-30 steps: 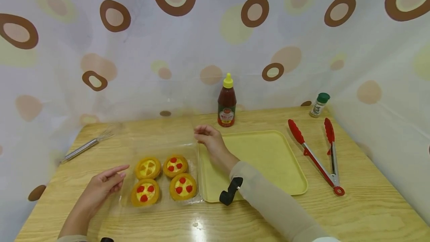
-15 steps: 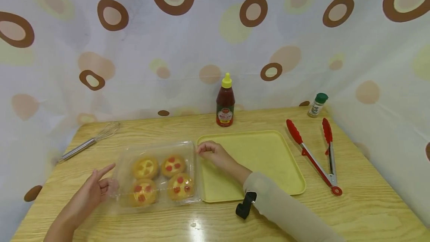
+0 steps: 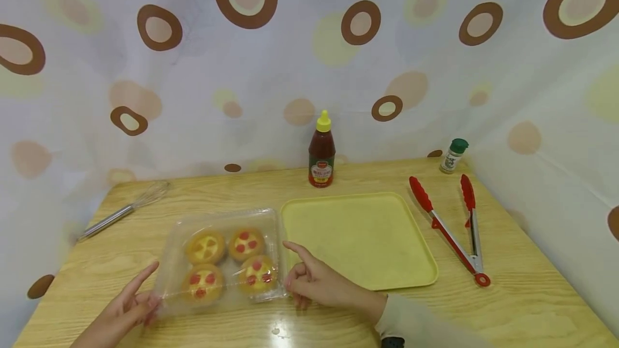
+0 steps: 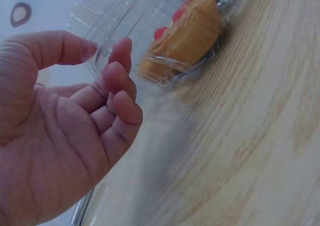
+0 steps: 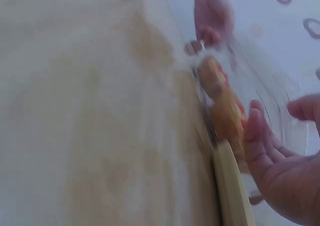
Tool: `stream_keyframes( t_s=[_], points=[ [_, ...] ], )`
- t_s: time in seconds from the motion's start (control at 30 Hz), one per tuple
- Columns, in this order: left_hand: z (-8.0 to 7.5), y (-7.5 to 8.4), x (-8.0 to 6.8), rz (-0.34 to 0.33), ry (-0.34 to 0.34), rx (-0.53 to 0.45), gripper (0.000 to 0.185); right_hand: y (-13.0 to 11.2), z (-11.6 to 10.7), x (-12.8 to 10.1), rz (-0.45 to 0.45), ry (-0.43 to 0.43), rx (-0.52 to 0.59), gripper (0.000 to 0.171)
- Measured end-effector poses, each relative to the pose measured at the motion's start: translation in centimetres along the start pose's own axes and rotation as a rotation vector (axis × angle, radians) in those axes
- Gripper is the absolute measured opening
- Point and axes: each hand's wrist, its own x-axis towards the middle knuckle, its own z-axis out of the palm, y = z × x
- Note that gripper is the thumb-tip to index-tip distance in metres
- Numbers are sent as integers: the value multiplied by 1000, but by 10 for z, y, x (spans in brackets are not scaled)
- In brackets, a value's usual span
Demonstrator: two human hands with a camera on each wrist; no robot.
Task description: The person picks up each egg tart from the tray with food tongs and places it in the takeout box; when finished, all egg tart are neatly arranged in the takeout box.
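A clear plastic clamshell box (image 3: 222,259) lies on the wooden table with its lid down over several yellow tarts with red dots (image 3: 246,243). My left hand (image 3: 140,297) is at the box's front left corner, fingers loosely curled and index finger out, touching the plastic edge (image 4: 107,46). The nearest tart (image 4: 187,36) shows through the wall in the left wrist view. My right hand (image 3: 302,278) rests by the box's front right corner, index finger pointing up and holding nothing. In the blurred right wrist view, the right hand (image 5: 285,166) hovers beside a tart (image 5: 222,98).
A yellow tray (image 3: 358,238) lies right of the box. Red-tipped tongs (image 3: 452,227) lie further right. A ketchup bottle (image 3: 321,150) and a green-capped spice jar (image 3: 452,156) stand at the back edge. A whisk (image 3: 123,209) lies at the back left. A dotted curtain surrounds the table.
The box's lid was up a second ago and came down under my right hand. That hand has since let go and drawn back to the front right corner. The left hand slid slightly nearer.
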Motion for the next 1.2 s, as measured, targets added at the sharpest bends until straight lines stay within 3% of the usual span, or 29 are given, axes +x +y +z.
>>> stream_keyframes(
  t_s=[0.13,0.33,0.57,0.83,1.03,1.2],
  points=[
    [1,2,1,-21,70,52,64,1,15,-3,-10,44,90,71],
    [0,6,17,86,170,120,61,-1,9,13,24,115,168,75],
    [-8,9,31,130,120,11,66,2,-1,25,45,144,324,77],
    [-5,14,26,93,184,121,76,2,5,27,52,196,381,76],
    [-2,11,25,213,134,158,76,0,7,26,64,224,387,76],
    [-3,9,26,261,79,140,73,3,2,24,57,166,378,78]
  ],
)
